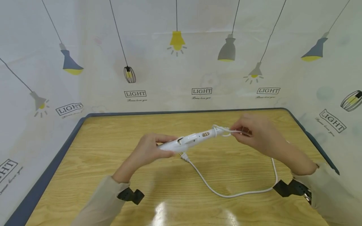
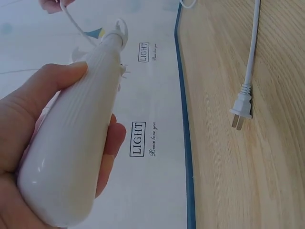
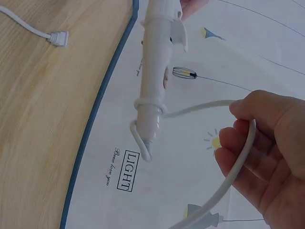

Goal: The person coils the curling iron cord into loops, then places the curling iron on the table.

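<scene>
A white curling iron [image 1: 195,138] is held above the table, tilted up toward the right. My left hand [image 1: 148,147] grips its thick rounded end, thumb along one side and fingers round the other, as the left wrist view shows. At the thin end the white power cord [image 3: 200,106] makes a turn round the handle. My right hand [image 1: 261,136] pinches that cord between thumb and fingers, a short way off the handle. From there the cord drops behind the right wrist and curves over the table to its two-pin plug [image 2: 242,105].
The wood-grain table [image 1: 107,135] has a dark blue edge [image 1: 147,113]. Behind it and at both sides hangs a pale cloth [image 1: 158,72] printed with lamps and the word LIGHT. Black straps [image 1: 131,195] are worn over both sleeves.
</scene>
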A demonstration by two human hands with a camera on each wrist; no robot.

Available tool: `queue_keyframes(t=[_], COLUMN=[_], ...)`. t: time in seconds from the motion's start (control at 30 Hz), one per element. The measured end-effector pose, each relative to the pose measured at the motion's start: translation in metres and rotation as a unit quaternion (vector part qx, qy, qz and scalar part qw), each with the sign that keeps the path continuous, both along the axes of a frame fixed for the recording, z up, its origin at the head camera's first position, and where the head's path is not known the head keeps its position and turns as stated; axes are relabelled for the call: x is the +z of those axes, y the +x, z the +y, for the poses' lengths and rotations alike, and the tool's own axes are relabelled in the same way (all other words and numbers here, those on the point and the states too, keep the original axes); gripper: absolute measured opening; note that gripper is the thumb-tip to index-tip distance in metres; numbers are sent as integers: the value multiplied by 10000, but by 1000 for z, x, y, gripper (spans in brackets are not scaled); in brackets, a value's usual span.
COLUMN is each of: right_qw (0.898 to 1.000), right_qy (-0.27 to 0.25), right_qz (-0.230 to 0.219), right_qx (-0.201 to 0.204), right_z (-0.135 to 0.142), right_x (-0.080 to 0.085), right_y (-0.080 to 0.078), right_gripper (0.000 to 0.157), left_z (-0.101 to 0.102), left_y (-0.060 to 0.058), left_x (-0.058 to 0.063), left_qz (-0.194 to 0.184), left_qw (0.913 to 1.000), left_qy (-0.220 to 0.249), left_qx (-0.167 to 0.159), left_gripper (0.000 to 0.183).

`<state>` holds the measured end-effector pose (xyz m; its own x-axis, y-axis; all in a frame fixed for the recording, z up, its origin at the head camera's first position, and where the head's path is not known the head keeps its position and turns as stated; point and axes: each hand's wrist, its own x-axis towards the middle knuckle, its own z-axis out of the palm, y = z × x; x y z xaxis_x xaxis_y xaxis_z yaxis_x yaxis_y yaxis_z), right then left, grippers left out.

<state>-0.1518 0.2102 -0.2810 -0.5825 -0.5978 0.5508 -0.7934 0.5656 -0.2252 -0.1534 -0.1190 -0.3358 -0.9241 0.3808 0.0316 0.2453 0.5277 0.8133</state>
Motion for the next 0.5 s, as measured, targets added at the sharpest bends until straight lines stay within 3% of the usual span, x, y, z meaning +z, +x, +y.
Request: queue_keyframes(t=[0.2, 0.33, 0.5], right_qw=[9988, 9968, 9918], right_qy=[-411, -708, -1162], right_qz=[181, -70, -537], right_qx=[197, 372, 51], right_z=[-7, -10, -7], right_x=[-16, -29, -45], right_y=[11, 15, 18], right_gripper=[18, 18, 31], left_z=[6, 8, 7], left_y=[0, -1, -1], left_x=[3, 5, 8], left_qz=[101, 265, 290], left_qw=[9982, 9957, 9924], left_qy=[224, 470, 838], left_qx=[548, 756, 852], left_gripper=[43, 43, 44])
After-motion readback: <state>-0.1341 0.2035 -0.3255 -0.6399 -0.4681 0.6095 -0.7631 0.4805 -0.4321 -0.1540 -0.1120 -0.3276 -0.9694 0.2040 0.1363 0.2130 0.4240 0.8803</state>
